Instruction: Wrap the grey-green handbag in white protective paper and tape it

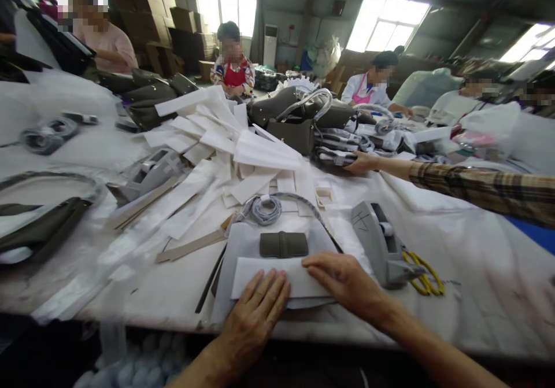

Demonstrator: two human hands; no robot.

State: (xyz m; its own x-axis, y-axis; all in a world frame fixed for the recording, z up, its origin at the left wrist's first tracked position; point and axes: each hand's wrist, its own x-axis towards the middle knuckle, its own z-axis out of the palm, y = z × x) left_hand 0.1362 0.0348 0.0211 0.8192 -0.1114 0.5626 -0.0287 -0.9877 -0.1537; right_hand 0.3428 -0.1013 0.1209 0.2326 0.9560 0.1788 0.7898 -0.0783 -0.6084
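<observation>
Windows (238, 6) glare along the far wall of a large workroom, with stacked cardboard boxes (147, 9) at the upper left and several people seated beyond a broad, pale-covered table (481, 301). Clock directions run from the white strip (298, 287) near the close edge, twelve pointing away from the wearer. That strip lies flat over a grey sheet (243, 240).

At seven, the left hand (258, 313) presses palm down, its fingers extended and slightly parted on the strip. At three, the right hand (347, 275) has its fingers close together and bent, tips at the strip's upper right part; whether they pinch it cannot be told.

Just beyond the strip at twelve sits a banded olive piece (296, 245), and farther, between eleven and twelve, a grey coil (259, 218). Between two and three stands a grey tape dispenser (368, 232), with yellow-handled scissors (439, 284) beside it at three. A second dispenser (154, 174) rests at ten, near a heap of white strips (264, 151) that spreads toward twelve. Olive bags (299, 136) are piled beyond the heap. At one, a co-worker's hand (363, 163), its arm in a plaid sleeve (481, 185), touches a stack of wrapped pieces (333, 155).
</observation>
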